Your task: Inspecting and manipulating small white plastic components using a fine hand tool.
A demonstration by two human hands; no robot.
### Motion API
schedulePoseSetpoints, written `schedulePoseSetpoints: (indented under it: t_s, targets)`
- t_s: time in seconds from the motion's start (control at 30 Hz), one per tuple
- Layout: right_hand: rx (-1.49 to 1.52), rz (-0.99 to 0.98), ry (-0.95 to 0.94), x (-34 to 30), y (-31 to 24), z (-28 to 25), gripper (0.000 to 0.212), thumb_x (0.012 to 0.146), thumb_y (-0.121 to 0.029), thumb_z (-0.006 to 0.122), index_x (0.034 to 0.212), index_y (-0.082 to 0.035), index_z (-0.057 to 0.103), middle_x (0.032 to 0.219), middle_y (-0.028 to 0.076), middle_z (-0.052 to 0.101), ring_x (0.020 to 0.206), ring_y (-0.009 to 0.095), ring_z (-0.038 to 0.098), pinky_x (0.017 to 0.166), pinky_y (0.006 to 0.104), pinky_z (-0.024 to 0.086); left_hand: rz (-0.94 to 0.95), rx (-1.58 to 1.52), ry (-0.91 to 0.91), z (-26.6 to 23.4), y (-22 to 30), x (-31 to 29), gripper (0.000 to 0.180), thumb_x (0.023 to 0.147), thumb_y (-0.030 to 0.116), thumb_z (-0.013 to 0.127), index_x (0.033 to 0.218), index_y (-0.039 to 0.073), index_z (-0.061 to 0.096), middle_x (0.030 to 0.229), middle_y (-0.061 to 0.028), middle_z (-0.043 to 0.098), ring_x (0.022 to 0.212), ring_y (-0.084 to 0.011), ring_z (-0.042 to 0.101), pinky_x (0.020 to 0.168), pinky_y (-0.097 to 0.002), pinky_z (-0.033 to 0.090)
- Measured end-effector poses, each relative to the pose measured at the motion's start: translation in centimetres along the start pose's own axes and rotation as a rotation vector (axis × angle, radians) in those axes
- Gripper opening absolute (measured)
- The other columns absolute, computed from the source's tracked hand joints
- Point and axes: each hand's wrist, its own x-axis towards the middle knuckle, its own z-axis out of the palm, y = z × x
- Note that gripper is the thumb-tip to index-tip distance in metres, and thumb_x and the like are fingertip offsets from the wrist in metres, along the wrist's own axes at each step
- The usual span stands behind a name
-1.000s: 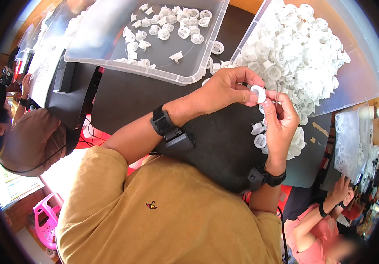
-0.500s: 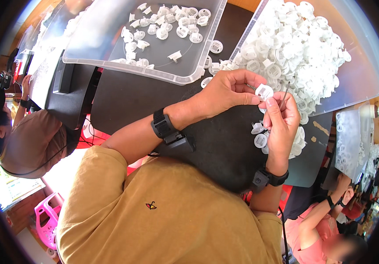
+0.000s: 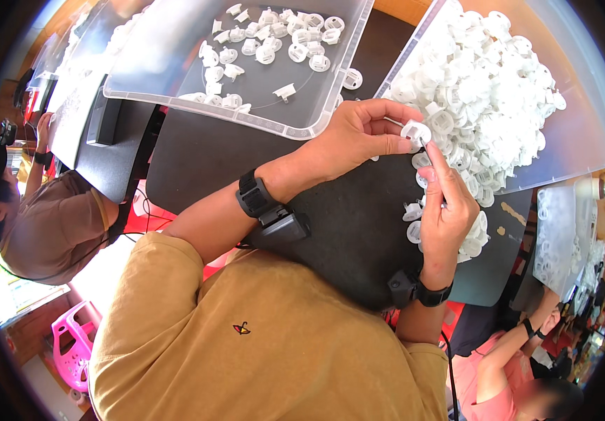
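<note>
My left hand [image 3: 369, 133] pinches a small white round plastic part [image 3: 415, 133] between thumb and fingers, above the black table. My right hand [image 3: 448, 200] is just beside it, index finger stretched up to the part's lower edge and thumb bent in. A thin dark tip shows at that fingertip; it looks like the end of a slim metal tool, mostly hidden by the hand. Behind and below the right hand lie more loose white parts [image 3: 415, 231] of the same kind.
Far right, a clear plastic bin [image 3: 590, 158] holds a large heap of white parts. A second clear bin [image 3: 295, 131] at the far left of my hands has fewer. One person [image 3: 57, 224] sits at left, another [image 3: 499, 365] at lower right. A pink plastic chair [image 3: 71, 351] stands lower left.
The white part has tilted and moved slightly up and left in my left hand. My right hand has turned, its index fingertip now pointing at the part; the metal tool shows less.
</note>
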Motion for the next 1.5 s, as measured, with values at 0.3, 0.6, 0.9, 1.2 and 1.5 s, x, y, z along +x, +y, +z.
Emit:
schedulePoseSetpoints:
  t_s: [0.3, 0.6, 0.9, 1.2, 1.5]
  targets:
    - [-0.154, -0.019, 0.025, 0.01, -0.05, -0.11, 0.039, 0.082, 0.006, 0.061, 0.116, -0.012, 0.07, 0.076, 0.007, 0.066, 0.067, 0.019, 0.064, 0.061, 0.0311, 0.05, -0.006, 0.021, 0.005, -0.31, -0.32, 0.39, 0.038, 0.085, 0.001, 0.07, 0.122, 0.002, 0.06, 0.104, -0.0031, 0.067, 0.093, -0.0074, 0.062, 0.079, -0.0214, 0.052]
    - [-0.169, -0.009, 0.01, -0.02, -0.12, -0.27, 0.041, 0.079, 0.006, 0.062, 0.114, -0.013, 0.071, 0.073, 0.006, 0.062, 0.065, 0.02, 0.061, 0.06, 0.0325, 0.048, 0.014, -0.005, 0.003, -0.28, -0.62, 0.37, 0.038, 0.085, 0.001, 0.071, 0.121, 0.003, 0.059, 0.106, -0.0045, 0.066, 0.095, -0.009, 0.063, 0.079, -0.0219, 0.052]
    - [-0.207, -0.005, 0.002, -0.06, -0.39, -0.27, 0.04, 0.079, 0.004, 0.062, 0.113, -0.014, 0.071, 0.071, 0.006, 0.06, 0.064, 0.02, 0.06, 0.059, 0.0331, 0.048, 0.008, 0.015, -0.013, -0.26, -0.39, 0.25, 0.038, 0.085, 0.002, 0.071, 0.121, 0.003, 0.059, 0.106, -0.0044, 0.066, 0.095, -0.0085, 0.062, 0.078, -0.021, 0.051]
    - [-0.198, -0.02, 0.022, -0.11, -0.14, -0.28, 0.039, 0.079, 0.003, 0.064, 0.113, -0.015, 0.071, 0.07, 0.006, 0.059, 0.063, 0.02, 0.059, 0.059, 0.0329, 0.047, 0.003, 0.014, -0.003, -0.22, -0.49, 0.28, 0.037, 0.085, 0.003, 0.071, 0.12, 0.004, 0.059, 0.104, -0.0032, 0.066, 0.095, -0.0078, 0.062, 0.076, -0.0206, 0.05]
    - [-0.202, 0.005, -0.003, -0.11, -0.44, -0.32, 0.04, 0.078, 0.004, 0.063, 0.113, -0.014, 0.071, 0.071, 0.006, 0.059, 0.064, 0.02, 0.059, 0.059, 0.0331, 0.048, 0.003, 0.005, -0.003, -0.16, -0.42, 0.23, 0.037, 0.086, 0.004, 0.071, 0.121, 0.004, 0.059, 0.106, -0.003, 0.067, 0.094, -0.0075, 0.062, 0.075, -0.0203, 0.05]
